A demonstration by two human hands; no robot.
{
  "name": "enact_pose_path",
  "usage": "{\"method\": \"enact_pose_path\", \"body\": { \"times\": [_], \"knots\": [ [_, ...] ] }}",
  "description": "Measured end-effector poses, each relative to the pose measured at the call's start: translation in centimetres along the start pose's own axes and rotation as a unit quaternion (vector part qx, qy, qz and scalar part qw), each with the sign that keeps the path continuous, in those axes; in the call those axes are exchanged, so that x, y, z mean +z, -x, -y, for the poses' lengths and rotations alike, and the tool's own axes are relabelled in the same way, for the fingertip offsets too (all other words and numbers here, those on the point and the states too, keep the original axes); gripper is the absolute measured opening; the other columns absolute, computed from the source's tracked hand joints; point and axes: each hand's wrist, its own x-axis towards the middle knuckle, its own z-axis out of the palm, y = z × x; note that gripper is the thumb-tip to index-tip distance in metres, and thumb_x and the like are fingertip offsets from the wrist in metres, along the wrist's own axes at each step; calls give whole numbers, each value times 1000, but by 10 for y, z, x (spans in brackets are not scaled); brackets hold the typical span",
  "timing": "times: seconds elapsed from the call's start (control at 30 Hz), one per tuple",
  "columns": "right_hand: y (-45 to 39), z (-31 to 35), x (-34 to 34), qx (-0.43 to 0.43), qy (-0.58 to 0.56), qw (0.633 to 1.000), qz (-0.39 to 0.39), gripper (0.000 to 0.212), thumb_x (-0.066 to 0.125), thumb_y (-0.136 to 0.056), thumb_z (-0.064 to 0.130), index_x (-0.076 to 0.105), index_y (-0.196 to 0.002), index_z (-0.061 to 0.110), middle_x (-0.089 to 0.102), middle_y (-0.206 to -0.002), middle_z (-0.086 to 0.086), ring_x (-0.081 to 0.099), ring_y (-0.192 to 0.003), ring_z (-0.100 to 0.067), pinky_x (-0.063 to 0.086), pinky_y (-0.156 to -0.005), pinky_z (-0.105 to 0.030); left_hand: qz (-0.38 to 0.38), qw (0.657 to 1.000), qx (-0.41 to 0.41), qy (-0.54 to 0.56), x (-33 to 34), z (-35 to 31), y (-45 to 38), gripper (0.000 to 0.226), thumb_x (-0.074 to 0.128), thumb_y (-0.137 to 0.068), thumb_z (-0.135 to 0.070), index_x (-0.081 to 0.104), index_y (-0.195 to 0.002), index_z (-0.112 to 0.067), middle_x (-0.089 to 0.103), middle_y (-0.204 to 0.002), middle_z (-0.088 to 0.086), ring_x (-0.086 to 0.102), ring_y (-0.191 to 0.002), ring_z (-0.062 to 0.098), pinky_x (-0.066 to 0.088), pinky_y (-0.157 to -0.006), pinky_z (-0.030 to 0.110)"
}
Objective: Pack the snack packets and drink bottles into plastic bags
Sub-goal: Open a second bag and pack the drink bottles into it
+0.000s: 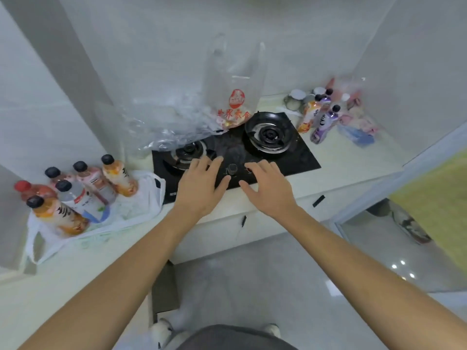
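Both hands out over the front of the black hob (298, 157), left hand (199, 184) and right hand (267, 190) spread, fingers relaxed, grasping nothing, either side of a small knob (232, 169). Pale desk (353, 162) carries a crumpled clear plastic bag (174, 122) draped over the left burner, another with red print (235, 97) standing behind it. Six drink bottles (83, 193) stand on a flat white bag (141, 198) at left; purple and orange bottles (319, 114) and snack packets (358, 125) lie far right.
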Motion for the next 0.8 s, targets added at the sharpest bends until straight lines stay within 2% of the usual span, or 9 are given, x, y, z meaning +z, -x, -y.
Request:
{"method": "enact_pose_path", "body": {
  "times": [0.17, 0.37, 0.6, 0.8],
  "knots": [
    [28, -108, -68, 48, 8, 999, -13, 54, 61, -97, 48, 56, -141, 17, 59, -130, -4, 51, -119, -27, 54, -89, -44, 21, 999, 35, -23, 24, -117, -39, 57, 40, -101, -54, 45, -145, -19, 56, -122, 6, 51, -110, 30, 51, -84, 45],
    [38, -204, -131, 83, 25, 995, -41, 55, 58, -98, 49, 53, -144, 19, 58, -133, -4, 51, -121, -27, 55, -87, -43, 25, 996, 83, -36, 42, -215, -95, 58, 42, -101, -54, 44, -146, -19, 56, -125, 7, 52, -111, 30, 52, -83, 47],
    [25, -298, -153, 127, 41, 990, -40, 56, 55, -99, 50, 50, -145, 20, 56, -136, -5, 49, -121, -27, 54, -88, -42, 28, 993, 116, -14, 86, -288, -163, 59, 45, -101, -53, 45, -148, -18, 57, -126, 7, 53, -114, 30, 52, -86, 45],
    [-27, -384, -143, 143, 35, 989, -13, 56, 57, -100, 48, 49, -148, 20, 53, -144, -6, 48, -129, -29, 54, -92, -45, 36, 992, 121, 10, 149, -319, -240, 55, 45, -101, -51, 44, -147, -20, 56, -122, 7, 53, -110, 30, 52, -85, 47]
  ]
}}
